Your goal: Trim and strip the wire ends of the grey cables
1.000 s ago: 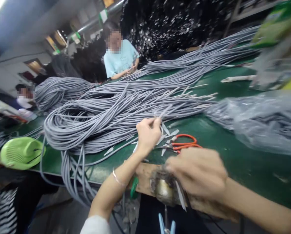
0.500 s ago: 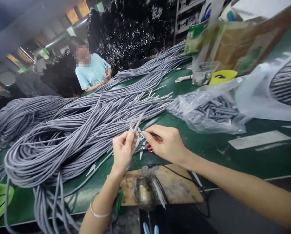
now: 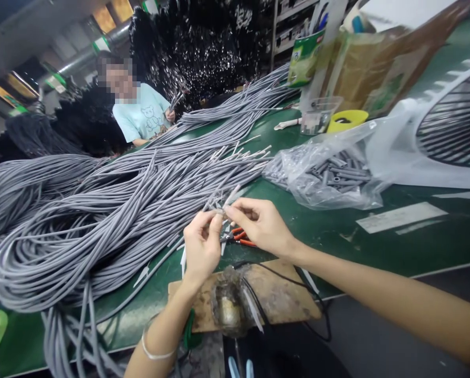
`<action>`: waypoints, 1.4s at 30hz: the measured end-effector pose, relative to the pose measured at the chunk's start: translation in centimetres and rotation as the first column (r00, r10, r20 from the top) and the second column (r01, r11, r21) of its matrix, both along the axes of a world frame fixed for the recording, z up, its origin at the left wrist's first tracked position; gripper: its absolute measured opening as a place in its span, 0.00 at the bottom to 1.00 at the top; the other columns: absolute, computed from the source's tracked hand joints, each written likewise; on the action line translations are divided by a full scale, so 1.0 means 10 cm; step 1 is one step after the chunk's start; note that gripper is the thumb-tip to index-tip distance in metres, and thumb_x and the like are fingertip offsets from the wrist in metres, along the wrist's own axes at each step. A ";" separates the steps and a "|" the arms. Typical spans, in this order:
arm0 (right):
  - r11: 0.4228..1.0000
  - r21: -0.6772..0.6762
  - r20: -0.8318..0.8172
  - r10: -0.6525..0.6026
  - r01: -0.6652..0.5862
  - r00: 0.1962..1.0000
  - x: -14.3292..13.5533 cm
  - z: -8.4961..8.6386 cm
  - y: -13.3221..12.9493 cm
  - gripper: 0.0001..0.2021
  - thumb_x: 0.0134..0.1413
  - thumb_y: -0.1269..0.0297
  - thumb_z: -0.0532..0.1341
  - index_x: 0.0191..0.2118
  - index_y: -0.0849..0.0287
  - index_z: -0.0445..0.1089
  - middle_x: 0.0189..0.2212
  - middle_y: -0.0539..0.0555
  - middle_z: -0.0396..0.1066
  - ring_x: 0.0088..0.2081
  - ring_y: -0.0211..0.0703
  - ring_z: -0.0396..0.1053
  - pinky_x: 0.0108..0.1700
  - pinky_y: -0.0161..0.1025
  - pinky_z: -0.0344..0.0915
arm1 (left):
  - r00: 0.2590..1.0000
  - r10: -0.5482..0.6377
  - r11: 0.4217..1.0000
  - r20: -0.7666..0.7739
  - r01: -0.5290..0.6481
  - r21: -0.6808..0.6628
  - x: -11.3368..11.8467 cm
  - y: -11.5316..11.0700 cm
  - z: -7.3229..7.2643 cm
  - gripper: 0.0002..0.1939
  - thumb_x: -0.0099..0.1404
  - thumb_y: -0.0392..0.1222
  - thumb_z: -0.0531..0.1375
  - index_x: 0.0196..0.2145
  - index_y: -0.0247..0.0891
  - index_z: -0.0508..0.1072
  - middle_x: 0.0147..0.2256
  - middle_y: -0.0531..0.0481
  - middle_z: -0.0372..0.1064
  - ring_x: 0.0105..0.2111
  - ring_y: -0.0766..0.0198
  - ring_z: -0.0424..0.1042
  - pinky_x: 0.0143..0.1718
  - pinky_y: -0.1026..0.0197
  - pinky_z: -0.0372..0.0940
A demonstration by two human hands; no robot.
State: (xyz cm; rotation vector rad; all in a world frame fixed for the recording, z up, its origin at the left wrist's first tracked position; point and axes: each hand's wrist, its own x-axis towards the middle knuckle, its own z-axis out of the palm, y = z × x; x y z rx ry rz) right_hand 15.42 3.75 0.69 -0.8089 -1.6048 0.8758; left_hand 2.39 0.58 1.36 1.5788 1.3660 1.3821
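Left hand (image 3: 203, 242), right hand (image 3: 264, 224) — fingertips pinched, pale strand (image 3: 232, 195)

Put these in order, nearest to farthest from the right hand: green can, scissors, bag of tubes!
1. Scissors, right beside the right hand, on its left.
2. Bag of tubes, ahead and to the right.
3. Green can, farther back, beyond the bag.

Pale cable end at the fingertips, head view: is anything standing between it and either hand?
Nothing visible: the left hand and right hand meet fingertip to fingertip at the base of the pale cable end. The orange-handled tool lies on the table, partly behind the right hand, not between.
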 end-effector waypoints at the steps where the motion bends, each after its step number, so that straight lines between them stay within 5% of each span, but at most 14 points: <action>1: 1.000 0.019 0.004 -0.016 0.016 1.000 0.00 0.01 -0.02 0.15 0.56 0.62 0.55 0.21 0.62 0.63 0.16 0.47 0.59 0.18 0.30 0.55 0.19 0.29 0.52 | 1.000 -0.012 1.000 0.019 0.012 -0.010 0.00 0.02 -0.01 0.15 0.60 0.52 0.57 0.28 0.35 0.69 0.18 0.58 0.51 0.16 0.74 0.49 0.16 0.68 0.47; 4: 0.951 0.304 0.040 -0.069 0.054 0.997 -0.02 0.04 -0.15 0.13 0.57 0.67 0.54 0.22 0.62 0.63 0.16 0.46 0.60 0.17 0.30 0.54 0.20 0.29 0.52 | 0.974 0.015 0.994 0.226 0.009 -0.106 -0.01 0.12 0.00 0.16 0.58 0.52 0.59 0.26 0.35 0.66 0.16 0.60 0.48 0.14 0.75 0.46 0.14 0.70 0.43; 6: 0.817 0.577 0.053 -0.053 0.012 0.997 -0.04 0.05 -0.24 0.14 0.58 0.68 0.54 0.22 0.62 0.64 0.15 0.47 0.60 0.17 0.30 0.54 0.22 0.30 0.52 | 0.916 0.112 0.980 0.384 -0.037 -0.197 -0.04 0.22 0.02 0.18 0.54 0.53 0.62 0.24 0.35 0.63 0.16 0.62 0.46 0.13 0.77 0.43 0.13 0.72 0.40; 8: 0.704 0.710 0.084 -0.035 -0.035 0.996 -0.04 0.04 -0.28 0.14 0.60 0.68 0.53 0.23 0.62 0.66 0.15 0.47 0.60 0.18 0.31 0.55 0.23 0.31 0.53 | 0.863 0.154 0.969 0.481 -0.036 -0.246 -0.07 0.27 0.05 0.19 0.51 0.52 0.65 0.23 0.34 0.63 0.16 0.62 0.47 0.13 0.79 0.42 0.12 0.73 0.39; 9: 0.700 0.714 0.103 -0.054 -0.036 0.993 -0.03 0.03 -0.26 0.13 0.60 0.68 0.53 0.24 0.62 0.66 0.16 0.48 0.61 0.18 0.31 0.56 0.23 0.31 0.53 | 0.849 0.134 0.970 0.512 -0.007 -0.242 -0.08 0.28 0.06 0.19 0.49 0.51 0.66 0.23 0.34 0.64 0.16 0.62 0.48 0.13 0.80 0.43 0.13 0.74 0.40; 14: 0.872 0.463 0.222 -0.284 0.156 0.933 0.08 -0.02 0.01 0.13 0.58 0.67 0.54 0.24 0.62 0.66 0.18 0.49 0.65 0.20 0.32 0.59 0.25 0.31 0.55 | 0.813 -0.025 0.977 0.582 0.144 -0.159 -0.04 0.16 0.13 0.18 0.44 0.46 0.70 0.27 0.31 0.72 0.19 0.56 0.58 0.15 0.80 0.50 0.15 0.74 0.50; 18: 0.897 0.384 0.289 -0.343 0.220 0.894 0.12 -0.01 0.10 0.12 0.57 0.64 0.55 0.26 0.61 0.69 0.21 0.50 0.69 0.23 0.34 0.64 0.28 0.32 0.56 | 0.838 -0.047 0.979 0.544 0.147 -0.141 -0.03 0.08 0.14 0.16 0.47 0.47 0.69 0.27 0.31 0.74 0.19 0.55 0.61 0.14 0.81 0.49 0.14 0.75 0.48; 23: 0.839 0.492 0.196 -0.366 0.232 0.910 0.10 0.02 0.06 0.10 0.58 0.66 0.56 0.28 0.61 0.70 0.23 0.51 0.71 0.26 0.36 0.65 0.31 0.32 0.58 | 0.882 -0.056 0.983 0.467 0.130 -0.128 -0.06 0.07 0.09 0.17 0.49 0.49 0.67 0.29 0.32 0.74 0.19 0.55 0.62 0.13 0.81 0.49 0.13 0.76 0.47; 27: 0.741 0.633 0.192 -0.433 0.226 0.881 0.12 0.02 0.07 0.10 0.58 0.67 0.57 0.27 0.62 0.70 0.21 0.51 0.69 0.25 0.37 0.60 0.30 0.34 0.56 | 0.931 -0.033 0.991 0.365 0.077 -0.106 -0.07 0.06 0.05 0.17 0.51 0.50 0.65 0.32 0.33 0.75 0.19 0.54 0.63 0.13 0.79 0.51 0.13 0.74 0.48; 33: 0.613 0.770 0.229 -0.525 0.177 0.820 0.15 0.03 0.10 0.09 0.57 0.71 0.57 0.26 0.61 0.70 0.21 0.49 0.69 0.26 0.38 0.56 0.31 0.38 0.49 | 1.000 0.022 0.997 -0.005 -0.021 0.080 -0.10 0.02 0.02 0.11 0.60 0.44 0.59 0.34 0.34 0.77 0.22 0.52 0.66 0.17 0.74 0.58 0.17 0.70 0.54; 37: 0.657 0.740 0.255 -0.470 0.142 0.845 0.17 0.03 0.10 0.11 0.57 0.72 0.55 0.25 0.61 0.69 0.21 0.50 0.68 0.27 0.38 0.57 0.32 0.39 0.49 | 0.974 0.059 0.977 -0.219 -0.012 0.213 -0.13 0.01 0.02 0.10 0.62 0.40 0.57 0.35 0.36 0.77 0.24 0.51 0.67 0.22 0.71 0.63 0.22 0.68 0.58; 39: 0.769 0.627 0.262 -0.358 0.124 0.896 0.16 0.01 0.11 0.13 0.58 0.70 0.55 0.23 0.62 0.68 0.21 0.52 0.67 0.27 0.38 0.58 0.31 0.38 0.51 | 0.968 0.054 0.974 -0.247 0.004 0.229 -0.13 0.01 0.02 0.10 0.62 0.39 0.57 0.36 0.35 0.77 0.24 0.51 0.67 0.23 0.70 0.63 0.23 0.68 0.58; 42: 0.962 0.273 0.181 -0.036 -0.015 0.983 0.13 -0.01 0.12 0.17 0.59 0.60 0.55 0.22 0.64 0.67 0.21 0.53 0.67 0.25 0.37 0.61 0.28 0.35 0.56 | 0.975 -0.011 0.976 -0.220 0.058 0.208 -0.12 0.02 0.01 0.09 0.61 0.40 0.58 0.35 0.34 0.77 0.23 0.51 0.67 0.21 0.71 0.62 0.21 0.68 0.57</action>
